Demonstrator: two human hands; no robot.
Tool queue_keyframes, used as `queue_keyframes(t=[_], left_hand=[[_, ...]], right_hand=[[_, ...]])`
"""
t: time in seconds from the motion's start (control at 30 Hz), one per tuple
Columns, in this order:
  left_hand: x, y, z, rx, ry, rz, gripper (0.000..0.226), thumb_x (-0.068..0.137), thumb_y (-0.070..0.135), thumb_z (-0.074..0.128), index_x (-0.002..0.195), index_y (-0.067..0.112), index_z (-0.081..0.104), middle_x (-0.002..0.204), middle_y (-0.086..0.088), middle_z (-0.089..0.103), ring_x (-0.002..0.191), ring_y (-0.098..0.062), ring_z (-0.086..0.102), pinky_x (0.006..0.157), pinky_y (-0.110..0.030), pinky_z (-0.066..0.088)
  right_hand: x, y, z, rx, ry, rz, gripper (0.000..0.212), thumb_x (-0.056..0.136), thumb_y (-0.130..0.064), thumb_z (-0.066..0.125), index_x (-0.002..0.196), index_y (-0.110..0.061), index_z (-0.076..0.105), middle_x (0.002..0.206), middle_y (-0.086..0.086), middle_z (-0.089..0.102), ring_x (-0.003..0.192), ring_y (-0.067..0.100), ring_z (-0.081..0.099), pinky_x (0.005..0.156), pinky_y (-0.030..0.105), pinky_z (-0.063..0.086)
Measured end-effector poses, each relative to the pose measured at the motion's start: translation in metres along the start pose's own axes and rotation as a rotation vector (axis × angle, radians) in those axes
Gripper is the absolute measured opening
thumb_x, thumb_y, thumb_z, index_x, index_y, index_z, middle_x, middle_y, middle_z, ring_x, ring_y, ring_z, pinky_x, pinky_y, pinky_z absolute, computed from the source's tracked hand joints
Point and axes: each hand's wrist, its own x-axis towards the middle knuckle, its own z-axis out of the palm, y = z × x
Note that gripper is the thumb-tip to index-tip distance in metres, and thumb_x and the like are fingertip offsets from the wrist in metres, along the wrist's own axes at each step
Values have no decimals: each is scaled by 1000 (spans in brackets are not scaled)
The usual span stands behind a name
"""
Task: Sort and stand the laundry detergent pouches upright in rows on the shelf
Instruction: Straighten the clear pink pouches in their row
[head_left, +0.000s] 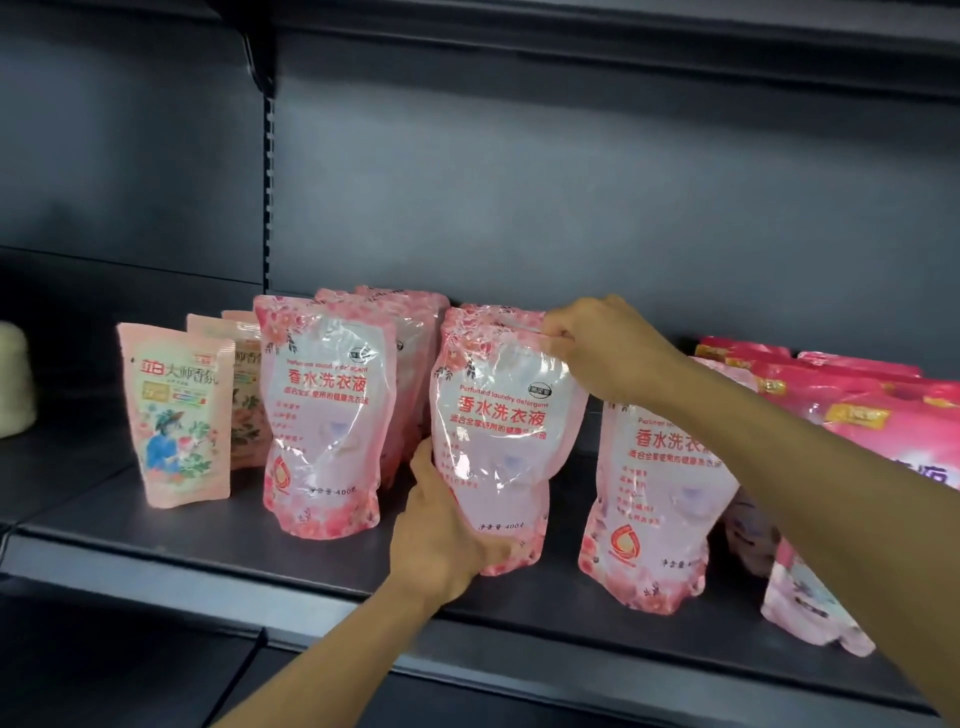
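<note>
A pink floral detergent pouch (498, 431) stands upright mid-shelf. My left hand (441, 535) grips its lower left corner and my right hand (608, 348) pinches its top right edge. Another pouch stands close behind it. To its left a matching pouch (324, 415) heads a row of several more. On the right, one more pouch of this kind (654, 499) stands partly hidden by my right forearm. Three smaller peach pouches, the front one (176, 410) with a blue figure, stand at the left.
Darker pink pouches (852, 400) lie piled at the far right, with one pale pouch (810, 603) leaning at the shelf's front edge. The dark shelf (322, 561) has a back wall close behind. A pale fuzzy object (13, 379) sits at the far left.
</note>
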Motion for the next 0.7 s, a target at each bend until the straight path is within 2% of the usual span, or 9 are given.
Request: queue_keyframes(t=[0.1, 0.17, 0.23, 0.3, 0.37, 0.5, 0.53, 0.6, 0.7], left_hand=[[-2, -1, 0, 68, 25, 21, 113, 41, 36, 83, 124, 43, 7, 115, 7, 51, 101, -21, 58, 78, -42, 55], [-2, -1, 0, 95, 26, 26, 110, 44, 33, 83, 124, 40, 7, 114, 7, 52, 98, -20, 58, 76, -42, 55], [-2, -2, -1, 86, 19, 20, 111, 43, 32, 84, 123, 41, 7, 114, 6, 53, 99, -20, 58, 79, -41, 55], [-2, -3, -2, 67, 3, 11, 117, 36, 40, 84, 123, 44, 7, 116, 7, 54, 102, -19, 59, 83, -40, 55], [-2, -3, -2, 35, -15, 9, 124, 29, 47, 84, 125, 47, 6, 119, 9, 53, 106, -16, 58, 88, -38, 54], [-3, 6, -7, -170, -66, 38, 123, 44, 19, 92, 130, 40, 8, 117, 20, 50, 108, -3, 54, 93, -26, 50], [-3, 10, -9, -228, -56, 50, 119, 47, 11, 92, 130, 36, 11, 115, 21, 49, 107, 0, 54, 93, -26, 50], [0, 23, -13, -320, -3, 79, 110, 50, 5, 91, 126, 31, 17, 112, 20, 49, 103, 8, 53, 90, -20, 50], [6, 40, -16, -392, 60, 110, 96, 55, 4, 89, 123, 25, 25, 111, 19, 50, 96, 15, 54, 85, -14, 51]], right_hand=[[2, 4, 7, -42, 28, -54, 39, 92, -5, 46, 55, -15, 38, 57, 2, 43, 60, 22, 40, 54, 30, 29], [1, 8, 13, -104, 66, -107, 41, 92, -1, 44, 58, -23, 38, 59, -3, 42, 65, 24, 43, 66, 29, 33], [2, 14, 18, -219, 102, -199, 26, 90, 1, 42, 79, -17, 58, 76, 2, 58, 77, 27, 53, 72, 29, 31], [4, 18, 19, -300, 103, -244, 22, 89, 1, 42, 95, -12, 59, 89, 4, 61, 86, 28, 57, 72, 30, 26], [4, 15, 14, -275, 92, -251, 19, 89, 0, 42, 79, -13, 51, 81, 2, 55, 82, 29, 54, 72, 30, 27], [13, 0, 2, -71, 66, -231, 15, 90, -6, 44, 92, -10, 59, 89, 3, 64, 86, 28, 56, 89, 39, 40], [17, -4, 3, -6, 42, -229, 16, 89, -6, 44, 89, -8, 60, 86, 4, 63, 84, 27, 55, 84, 38, 42], [26, -12, 7, 97, -17, -210, 25, 85, -1, 44, 62, -9, 49, 66, 6, 47, 67, 26, 43, 62, 31, 38], [38, -16, 14, 125, -14, -164, 41, 85, -1, 48, 49, -15, 32, 56, 4, 34, 60, 25, 38, 57, 33, 38]])
